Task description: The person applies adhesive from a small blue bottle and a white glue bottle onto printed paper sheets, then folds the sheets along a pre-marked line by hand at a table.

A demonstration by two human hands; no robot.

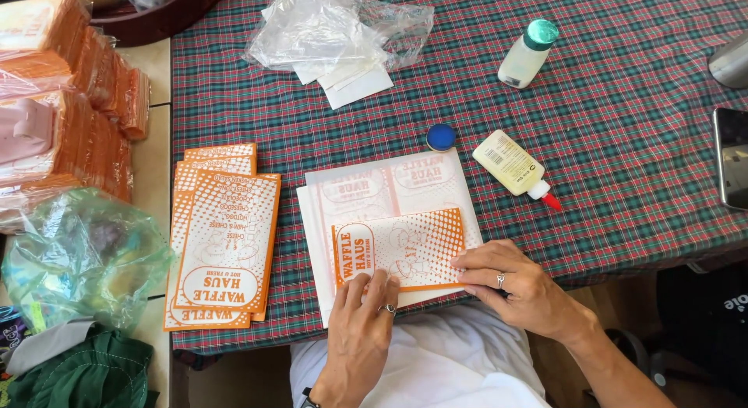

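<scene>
A table under a red-and-green plaid cloth (623, 143) carries, at its near edge, a stack of white printed sheets (389, 190) with an orange-and-white paper bag (401, 248) lying flat on top. To their left is a pile of finished orange bags (222, 236), and beyond them a yellow glue bottle (510, 165) and a blue cap (441, 137). The left hand (362, 330) and right hand (518, 287) grip nothing, their fingers spread flat and pressing the bag's near edge and right end; I judge that uneven pressure could skew the fold, or wet glue could smear.
</scene>
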